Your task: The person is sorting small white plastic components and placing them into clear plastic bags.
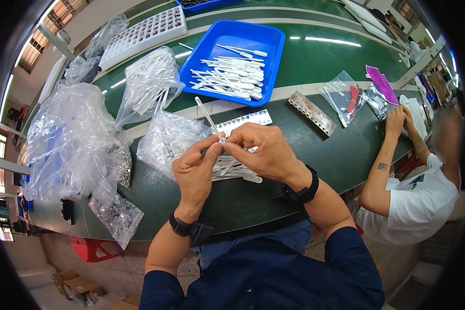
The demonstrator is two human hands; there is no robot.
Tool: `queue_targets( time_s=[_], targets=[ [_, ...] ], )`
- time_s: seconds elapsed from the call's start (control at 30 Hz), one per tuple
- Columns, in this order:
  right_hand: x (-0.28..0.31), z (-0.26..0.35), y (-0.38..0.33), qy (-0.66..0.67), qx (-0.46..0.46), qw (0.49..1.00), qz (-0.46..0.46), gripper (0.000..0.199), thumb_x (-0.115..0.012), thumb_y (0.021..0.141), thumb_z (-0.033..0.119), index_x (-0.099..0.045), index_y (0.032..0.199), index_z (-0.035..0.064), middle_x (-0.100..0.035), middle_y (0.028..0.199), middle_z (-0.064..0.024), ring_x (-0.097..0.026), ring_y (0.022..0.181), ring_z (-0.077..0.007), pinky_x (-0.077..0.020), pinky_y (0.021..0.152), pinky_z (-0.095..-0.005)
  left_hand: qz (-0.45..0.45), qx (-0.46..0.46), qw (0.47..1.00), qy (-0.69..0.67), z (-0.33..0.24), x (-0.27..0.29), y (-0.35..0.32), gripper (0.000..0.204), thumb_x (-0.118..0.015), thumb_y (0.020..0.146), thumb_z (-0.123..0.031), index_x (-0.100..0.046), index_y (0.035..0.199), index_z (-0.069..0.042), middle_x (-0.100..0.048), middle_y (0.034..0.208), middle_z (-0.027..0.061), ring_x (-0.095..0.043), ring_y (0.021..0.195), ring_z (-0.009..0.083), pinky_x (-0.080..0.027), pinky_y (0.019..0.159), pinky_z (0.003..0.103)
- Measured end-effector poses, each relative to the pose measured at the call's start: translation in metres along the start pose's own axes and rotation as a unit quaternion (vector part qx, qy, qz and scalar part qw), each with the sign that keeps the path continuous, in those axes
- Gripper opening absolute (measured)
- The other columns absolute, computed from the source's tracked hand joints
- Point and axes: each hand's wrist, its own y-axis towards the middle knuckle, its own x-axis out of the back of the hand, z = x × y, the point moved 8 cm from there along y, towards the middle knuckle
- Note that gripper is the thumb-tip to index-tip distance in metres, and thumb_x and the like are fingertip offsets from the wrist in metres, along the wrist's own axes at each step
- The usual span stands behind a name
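1. The left hand (195, 164) is pinching the lower end of a white stick (206, 116) between thumb and forefinger, its grip narrow; it is sitting on the near side of the blue tray (277, 51).
2. The right hand (263, 149) is closing thumb and forefinger on that same lower end, also on the tray's near side but farther to the right; the fingertips are almost meeting, and they are hiding whatever detail is there.
3. The stick is standing out of both pinches, its long axis slanting up and leftward, its free end pointing toward the tray's near-left corner. Both hands are lying about equally close to its held end; neither is covering the free end.
4. More loose white sticks (231, 169) are lying under the hands, nearer the person than the tray, roughly parallel to one another.
5. A pale notched strip (250, 119) is lying just beyond the hands, close to the tray's near edge.
6. A bag of small parts (165, 142) is resting near-left of the tray, and a bag of white sticks (150, 82) is sitting just left of it.
7. A metal strip with holes (312, 114) is lying near-right of the tray, slanting.
8. Inside the tray, a heap of white sticks (232, 75) is lying mostly crosswise.
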Motion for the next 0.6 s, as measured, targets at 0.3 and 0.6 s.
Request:
queue_targets(
  time_s=[0.3, 0.6],
  targets=[
    [-0.0033, 0.0071, -0.0023, -0.011, 0.024, 0.999, -0.031, 0.011, -0.078, 0.085, 0.008, -0.071, 0.091, 0.0013, -0.073, 0.088, -0.0091, -0.069, 0.069, -0.0138, -0.0537, 0.062, -0.0266, -0.017, -0.017, 0.999, -0.029, 0.0004, 0.0004, -0.0017, 0.021, -0.07, 0.094, 0.002, -0.071, 0.114, 0.008, -0.073, 0.115, 0.0169, -0.071, 0.095, 0.0176, -0.061, 0.086, 0.031],
    [-0.0001, 0.0031, -0.0028, -0.003, -0.013, 0.999, -0.032, 0.01, -0.076, 0.085, 0.008, -0.071, 0.089, 0.0013, -0.073, 0.085, -0.0086, -0.069, 0.069, -0.014, -0.0539, 0.062, -0.0272, -0.016, -0.004, 1.0, -0.022, 0.0022, 0.0001, -0.0014, 0.021, -0.071, 0.093, 0.004, -0.071, 0.113, 0.008, -0.074, 0.113, 0.0155, -0.071, 0.096, 0.018, -0.061, 0.086, 0.031]
  ],
)
